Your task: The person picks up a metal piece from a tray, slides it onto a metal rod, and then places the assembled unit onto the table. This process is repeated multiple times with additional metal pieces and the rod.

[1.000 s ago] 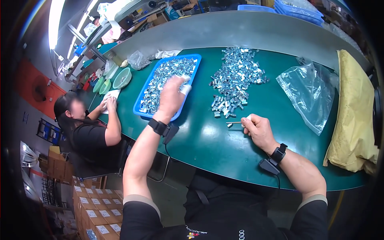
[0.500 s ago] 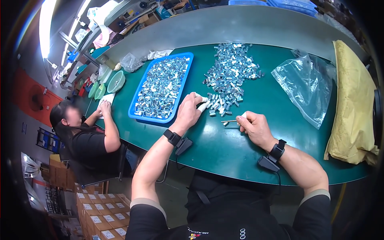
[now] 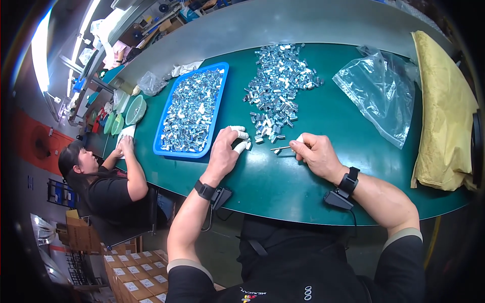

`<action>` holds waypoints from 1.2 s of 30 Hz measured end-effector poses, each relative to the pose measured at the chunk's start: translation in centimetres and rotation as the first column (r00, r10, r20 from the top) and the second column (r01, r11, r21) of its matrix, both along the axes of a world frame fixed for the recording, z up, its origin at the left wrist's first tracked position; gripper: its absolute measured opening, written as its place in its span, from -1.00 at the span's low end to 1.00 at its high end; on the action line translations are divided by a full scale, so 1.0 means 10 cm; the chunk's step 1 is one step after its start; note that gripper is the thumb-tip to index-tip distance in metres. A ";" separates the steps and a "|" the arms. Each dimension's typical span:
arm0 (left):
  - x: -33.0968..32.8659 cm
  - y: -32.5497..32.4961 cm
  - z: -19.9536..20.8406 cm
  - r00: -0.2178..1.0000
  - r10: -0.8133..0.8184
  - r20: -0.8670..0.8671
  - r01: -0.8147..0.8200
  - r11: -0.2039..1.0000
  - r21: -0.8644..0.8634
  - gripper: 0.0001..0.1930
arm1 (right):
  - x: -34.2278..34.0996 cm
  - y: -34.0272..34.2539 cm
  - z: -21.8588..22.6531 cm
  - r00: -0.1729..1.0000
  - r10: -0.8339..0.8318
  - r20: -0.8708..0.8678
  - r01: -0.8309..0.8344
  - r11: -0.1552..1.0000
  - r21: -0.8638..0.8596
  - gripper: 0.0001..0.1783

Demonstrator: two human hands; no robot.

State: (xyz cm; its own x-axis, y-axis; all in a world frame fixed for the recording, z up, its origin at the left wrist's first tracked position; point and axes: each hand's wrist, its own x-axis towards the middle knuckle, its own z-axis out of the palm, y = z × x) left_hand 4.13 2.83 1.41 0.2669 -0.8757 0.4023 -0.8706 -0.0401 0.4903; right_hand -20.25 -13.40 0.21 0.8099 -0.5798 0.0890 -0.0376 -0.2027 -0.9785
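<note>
My left hand point(image 3: 225, 154), with white covers on its fingertips, pinches a small metal piece point(image 3: 248, 146) at the near end of a loose pile of shiny metal pieces point(image 3: 278, 86). Closed around a thin metal rod point(image 3: 281, 148) is my right hand point(image 3: 318, 155), the rod pointing left toward the other hand. Beneath the rod's tip sits another small piece point(image 3: 277, 152). To the left of the pile stands a blue tray point(image 3: 214, 113) filled with similar pieces.
On the right of the green table point(image 3: 303, 194) lie a clear plastic bag point(image 3: 376, 96) and a yellow sack point(image 3: 442, 121). A grey panel point(image 3: 303, 25) borders the back. At left, a person point(image 3: 106, 171) works near green bowls point(image 3: 135, 110).
The view has shifted slightly. My left hand has drawn back from the pile toward me, a small piece at its fingertips. My right hand still holds the rod in about the same place.
</note>
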 end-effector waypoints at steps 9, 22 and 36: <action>-0.55 0.09 0.14 0.988 -0.036 -0.151 0.036 0.999 -0.005 -0.78 | 0.00 0.00 0.02 1.000 0.025 -0.002 -0.025 0.999 -0.023 -0.66; -0.67 0.09 0.02 0.927 -0.048 -0.373 0.066 0.997 0.038 -0.80 | -0.01 0.03 -0.01 0.995 0.097 0.001 -0.097 0.994 -0.052 -0.82; -0.83 -0.01 -0.06 0.857 -0.068 -0.511 0.096 0.995 0.028 -0.84 | 0.03 0.01 0.00 0.989 0.125 -0.080 -0.140 0.962 -0.233 -0.71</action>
State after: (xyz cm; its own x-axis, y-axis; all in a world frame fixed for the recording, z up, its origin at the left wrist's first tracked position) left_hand -4.17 2.72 0.85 0.3486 -0.9188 0.1850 -0.5017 -0.0162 0.8649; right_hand -19.98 -13.30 0.24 0.8864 -0.4356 0.1568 -0.0556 -0.4365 -0.8980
